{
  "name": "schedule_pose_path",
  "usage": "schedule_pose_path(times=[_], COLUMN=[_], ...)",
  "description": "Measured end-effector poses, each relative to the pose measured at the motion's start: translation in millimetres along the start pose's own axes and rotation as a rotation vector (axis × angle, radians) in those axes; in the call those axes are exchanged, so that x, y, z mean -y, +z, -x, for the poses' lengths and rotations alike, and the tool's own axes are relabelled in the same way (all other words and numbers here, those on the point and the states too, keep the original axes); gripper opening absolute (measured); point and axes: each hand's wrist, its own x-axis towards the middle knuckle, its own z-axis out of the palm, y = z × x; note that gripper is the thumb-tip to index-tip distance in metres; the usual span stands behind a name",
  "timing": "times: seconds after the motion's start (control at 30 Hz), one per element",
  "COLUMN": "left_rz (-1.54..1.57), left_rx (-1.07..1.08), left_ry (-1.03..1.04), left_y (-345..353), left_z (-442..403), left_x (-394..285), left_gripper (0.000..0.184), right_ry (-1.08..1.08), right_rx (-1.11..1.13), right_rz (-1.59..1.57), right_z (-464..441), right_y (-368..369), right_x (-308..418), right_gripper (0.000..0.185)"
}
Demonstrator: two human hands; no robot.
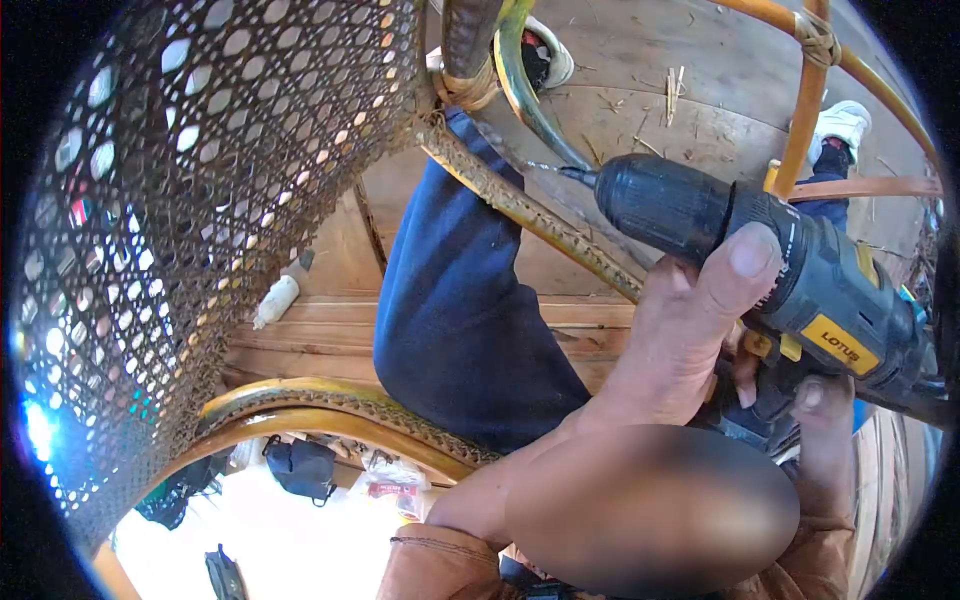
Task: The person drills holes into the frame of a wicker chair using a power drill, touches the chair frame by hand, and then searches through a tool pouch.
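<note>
A black, grey and yellow cordless drill point(850, 290) lies across the right side of the view, its chuck point(655, 205) and thin bit point(545, 166) pointing left. My left hand point(700, 310) is closed around the drill's body just behind the chuck, thumb on top. Lower down, my right hand point(820, 420) closes about the handle area; part of it is hidden. Close to the bit is the rattan frame point(530, 225) of a woven cane piece, with a curved pole point(525, 95) behind. Whether the bit touches the frame I cannot tell.
A woven cane panel point(240, 130) fills the left. A leg in blue trousers point(460, 330) is beneath the frame. Rattan poles point(808, 100) cross the upper right. A white bottle point(277, 300) and straw scraps point(675, 95) lie on the wooden floor point(620, 60). A black bag point(300, 468) is lower left.
</note>
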Motion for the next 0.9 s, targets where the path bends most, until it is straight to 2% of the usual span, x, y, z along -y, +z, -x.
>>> schedule_pose_path(times=[0.03,0.17,0.3,0.43,0.47,0.53,0.6,0.73,0.9], left_rz=[-0.027,0.089,0.063,0.002,-0.012,-0.036,-0.002,-0.015,0.05], left_rx=[0.032,-0.201,-0.115,0.03,0.009,-0.04,0.001,-0.011,-0.085], left_ry=[-0.025,0.099,0.061,0.041,0.058,0.103,0.118,0.198,0.124], left_y=[-1.4,4.1,3.2,-27.0,-23.8,-14.6,-15.6,-13.2,-22.5], left_z=[-2.1,-15.2,-13.3,-18.9,-20.4,-22.3,-24.9,-25.8,-27.3], left_x=[-1.5,6.9,-8.5,-3.5,-6.0,-11.1,-13.0,-18.0,-21.7], left_gripper=[0.039,0.053,0.051,0.068,0.068,0.069,0.07,0.072,0.072], right_ry=[0.007,0.022,0.042,0.198,0.248,0.212,0.171,0.22,0.218], right_rx=[0.024,0.111,0.18,0.179,0.164,0.133,0.084,0.149,0.229], right_rz=[0.025,0.13,0.148,0.108,0.13,0.195,0.271,0.329,0.333], right_z=[-7.3,-32.0,-48.4,-58.0,-60.1,-63.9,-65.9,-72.4,-83.6], right_y=[0.4,-2.7,-6.3,-4.9,-1.5,4.4,9.0,11.5,11.5], right_x=[4.1,18.7,27.7,43.1,48.4,51.3,52.9,52.3,52.3], right_gripper=[0.07,0.067,0.061,0.053,0.051,0.048,0.047,0.042,0.04])
